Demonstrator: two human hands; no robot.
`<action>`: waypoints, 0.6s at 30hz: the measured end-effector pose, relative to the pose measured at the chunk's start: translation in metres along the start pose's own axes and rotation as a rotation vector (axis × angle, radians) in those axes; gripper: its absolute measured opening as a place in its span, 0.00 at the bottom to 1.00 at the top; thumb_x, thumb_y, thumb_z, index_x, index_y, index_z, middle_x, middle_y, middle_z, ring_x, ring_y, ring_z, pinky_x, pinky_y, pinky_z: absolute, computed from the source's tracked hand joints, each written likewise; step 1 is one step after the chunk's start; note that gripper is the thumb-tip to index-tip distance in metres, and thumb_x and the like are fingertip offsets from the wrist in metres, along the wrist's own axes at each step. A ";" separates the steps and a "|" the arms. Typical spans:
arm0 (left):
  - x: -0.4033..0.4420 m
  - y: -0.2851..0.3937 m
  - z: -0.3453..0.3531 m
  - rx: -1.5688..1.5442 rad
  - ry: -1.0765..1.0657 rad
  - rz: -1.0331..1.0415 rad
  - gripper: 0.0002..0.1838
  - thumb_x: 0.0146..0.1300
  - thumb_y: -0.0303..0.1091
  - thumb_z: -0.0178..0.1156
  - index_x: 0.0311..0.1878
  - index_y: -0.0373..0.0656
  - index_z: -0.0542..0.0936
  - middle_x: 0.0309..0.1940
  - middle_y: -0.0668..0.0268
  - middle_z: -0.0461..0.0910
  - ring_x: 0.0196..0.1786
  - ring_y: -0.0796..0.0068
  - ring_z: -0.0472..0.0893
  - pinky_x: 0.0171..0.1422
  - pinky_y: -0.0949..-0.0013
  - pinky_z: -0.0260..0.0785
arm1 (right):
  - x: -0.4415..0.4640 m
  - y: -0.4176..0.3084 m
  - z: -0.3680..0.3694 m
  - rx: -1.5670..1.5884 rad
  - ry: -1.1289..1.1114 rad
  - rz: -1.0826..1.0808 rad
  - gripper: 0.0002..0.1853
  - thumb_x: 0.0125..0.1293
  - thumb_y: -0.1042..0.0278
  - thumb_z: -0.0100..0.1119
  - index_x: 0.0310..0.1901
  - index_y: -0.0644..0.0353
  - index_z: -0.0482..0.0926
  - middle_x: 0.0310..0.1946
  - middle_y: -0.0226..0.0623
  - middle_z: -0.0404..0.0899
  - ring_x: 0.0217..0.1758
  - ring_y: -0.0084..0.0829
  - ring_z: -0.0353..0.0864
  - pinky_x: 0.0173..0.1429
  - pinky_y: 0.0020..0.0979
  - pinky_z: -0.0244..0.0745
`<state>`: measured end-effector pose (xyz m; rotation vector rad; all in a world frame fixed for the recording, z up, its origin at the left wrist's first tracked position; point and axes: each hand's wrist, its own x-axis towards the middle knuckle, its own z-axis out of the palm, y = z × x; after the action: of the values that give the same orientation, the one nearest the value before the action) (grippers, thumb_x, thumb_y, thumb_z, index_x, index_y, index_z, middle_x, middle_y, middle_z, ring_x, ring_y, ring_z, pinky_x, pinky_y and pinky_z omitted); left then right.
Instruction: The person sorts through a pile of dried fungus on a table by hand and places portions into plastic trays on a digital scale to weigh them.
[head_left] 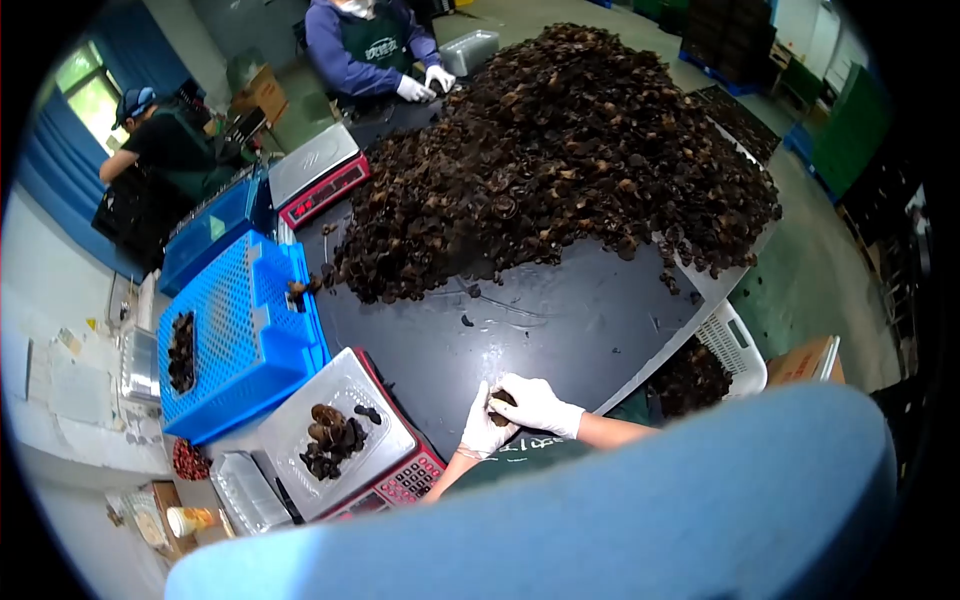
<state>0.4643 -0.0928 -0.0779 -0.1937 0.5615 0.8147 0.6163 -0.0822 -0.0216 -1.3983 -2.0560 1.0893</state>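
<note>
My left hand point(484, 428) and my right hand point(540, 405), both in white gloves, meet at the near edge of the dark table point(570, 320). Between them they hold a brown piece of wood ear mushroom point(503, 403), partly covered by the fingers. To the left of my hands stands a red digital scale point(412, 478) with a clear plastic tray on its pan. Several wood ear pieces point(335, 440) lie in that tray. A large heap of wood ear mushrooms point(540, 150) covers the far part of the table.
A blue perforated crate point(225, 330) stands at the left, with a second scale point(318, 178) behind it. Clear trays point(245, 490) are stacked at the lower left. A white basket point(735, 350) sits below the table's right edge. Two other people work beyond.
</note>
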 end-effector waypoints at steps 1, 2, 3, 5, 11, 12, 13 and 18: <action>0.002 -0.002 -0.004 -0.045 -0.093 0.022 0.23 0.72 0.55 0.54 0.55 0.44 0.77 0.51 0.61 0.80 0.56 0.61 0.79 0.62 0.51 0.75 | -0.002 -0.005 0.003 -0.051 -0.002 -0.003 0.19 0.67 0.50 0.58 0.50 0.57 0.78 0.46 0.48 0.80 0.46 0.49 0.83 0.52 0.41 0.79; 0.004 -0.002 -0.008 -0.050 -0.135 -0.018 0.22 0.72 0.53 0.56 0.54 0.45 0.77 0.50 0.62 0.80 0.55 0.61 0.80 0.61 0.51 0.75 | -0.003 -0.009 0.005 -0.104 -0.004 -0.008 0.20 0.67 0.50 0.57 0.51 0.56 0.76 0.46 0.48 0.79 0.46 0.51 0.83 0.51 0.43 0.79; 0.004 0.000 -0.008 -0.080 -0.177 -0.048 0.21 0.72 0.53 0.56 0.55 0.45 0.76 0.51 0.61 0.80 0.56 0.61 0.79 0.61 0.51 0.75 | 0.001 -0.009 0.007 -0.187 -0.080 0.031 0.26 0.67 0.51 0.57 0.61 0.56 0.69 0.50 0.49 0.78 0.46 0.52 0.83 0.51 0.43 0.79; 0.006 0.000 -0.008 -0.133 -0.227 -0.062 0.21 0.72 0.52 0.57 0.57 0.46 0.76 0.52 0.61 0.79 0.57 0.61 0.79 0.61 0.51 0.75 | 0.002 -0.007 0.009 -0.188 -0.016 -0.041 0.31 0.67 0.50 0.57 0.65 0.58 0.65 0.52 0.50 0.77 0.44 0.52 0.83 0.48 0.44 0.80; 0.002 -0.001 -0.007 -0.085 -0.145 -0.041 0.19 0.75 0.47 0.50 0.63 0.49 0.72 0.56 0.61 0.77 0.58 0.60 0.78 0.63 0.49 0.74 | 0.020 -0.027 -0.002 -0.175 -0.024 -0.085 0.42 0.62 0.43 0.61 0.72 0.59 0.60 0.59 0.52 0.76 0.49 0.52 0.84 0.55 0.42 0.79; 0.010 0.002 -0.017 -0.103 -0.156 -0.029 0.19 0.75 0.47 0.50 0.63 0.49 0.72 0.56 0.61 0.77 0.58 0.60 0.78 0.63 0.49 0.74 | 0.024 -0.034 -0.008 -0.189 -0.041 -0.093 0.42 0.62 0.43 0.61 0.72 0.59 0.60 0.59 0.52 0.76 0.49 0.52 0.84 0.55 0.42 0.79; 0.015 0.005 -0.025 -0.123 -0.164 -0.006 0.18 0.75 0.45 0.50 0.62 0.49 0.73 0.55 0.61 0.77 0.58 0.61 0.78 0.62 0.49 0.75 | 0.028 -0.042 -0.016 -0.218 -0.072 -0.121 0.40 0.62 0.43 0.61 0.70 0.58 0.63 0.59 0.50 0.76 0.50 0.51 0.83 0.56 0.42 0.79; -0.027 0.017 -0.006 -0.176 -0.279 0.048 0.13 0.74 0.37 0.52 0.54 0.44 0.78 0.50 0.58 0.81 0.51 0.59 0.82 0.59 0.50 0.77 | 0.071 -0.049 -0.053 -0.224 0.119 -0.140 0.26 0.65 0.51 0.60 0.60 0.56 0.76 0.54 0.44 0.81 0.56 0.44 0.82 0.60 0.38 0.77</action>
<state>0.4345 -0.1001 -0.0671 -0.2235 0.2331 0.9209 0.5965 -0.0076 0.0435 -1.3616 -2.2035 0.7190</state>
